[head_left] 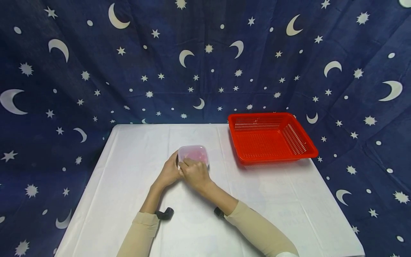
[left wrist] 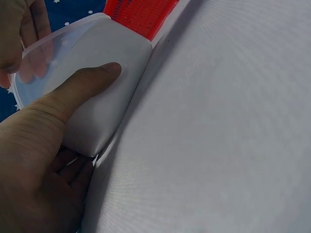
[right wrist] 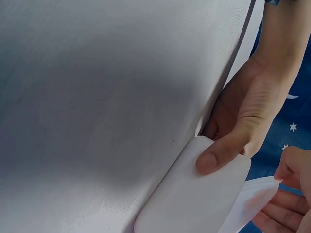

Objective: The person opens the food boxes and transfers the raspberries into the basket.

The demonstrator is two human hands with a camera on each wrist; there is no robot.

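A small white plastic box point(left wrist: 114, 46) stands on the white-covered table, its translucent lid point(head_left: 192, 150) tilted up from one side in both wrist views. Something pink shows through the lid in the head view; what it is, I cannot tell. My left hand point(head_left: 168, 173) grips the box from its left side, the thumb laid along the near wall and the fingers mostly hidden beyond it. At the near edge, my right hand point(head_left: 196, 175) pinches the lid's rim between thumb and finger, seen best in the right wrist view, where its other fingers point(right wrist: 279, 216) lie behind the lid.
A red plastic basket point(head_left: 273, 161) with slotted walls sits at the table's back right, its right end near the table edge. Behind the white table point(head_left: 135, 150) hangs a dark blue curtain point(head_left: 205, 32) with moons and stars. Dark straps show at both wrists.
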